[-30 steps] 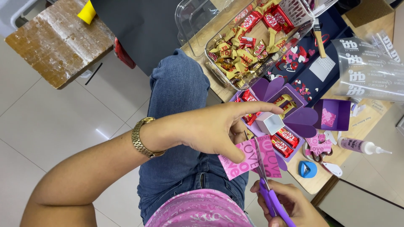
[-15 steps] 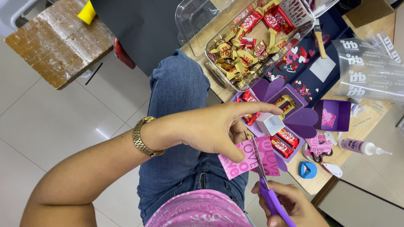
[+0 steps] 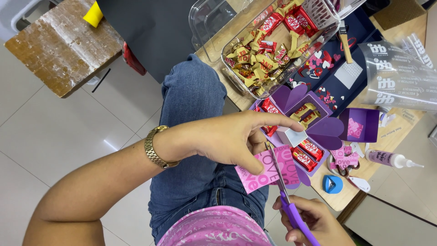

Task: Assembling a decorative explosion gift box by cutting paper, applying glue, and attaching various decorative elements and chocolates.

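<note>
The left hand [image 3: 232, 141] pinches a pink printed paper sheet [image 3: 266, 169] between thumb and fingers, the forefinger stretched out past the grip toward a small white cube [image 3: 293, 136]. The right hand [image 3: 314, 223] closes round the purple handles of a pair of scissors [image 3: 284, 193], whose blades run up from that grip and lie across the sheet, just beside the left thumb; whether the blades are parted or closed on the paper I cannot tell. The sheet sits between the two hands, over the person's lap in blue jeans [image 3: 195, 136], its far edge overlapping the purple box.

Just beyond the left fingertips stands an opened purple gift box [image 3: 314, 123] with heart-shaped flaps, red and gold wrapped chocolate bars lying in its compartments. Farther out from the grip, a clear plastic tub [image 3: 255, 59] holds a heap of the same sweets. To the right of the pinch, on the wooden table [image 3: 364, 168], are a small purple lid [image 3: 362, 125], a glue bottle [image 3: 391, 158] lying on its side, a blue tape dispenser [image 3: 332, 184] and clear printed bags [image 3: 396, 75]. A gold wristwatch [image 3: 154, 148] circles the left wrist, behind the grip. Nothing lies between scissors and sheet.
</note>
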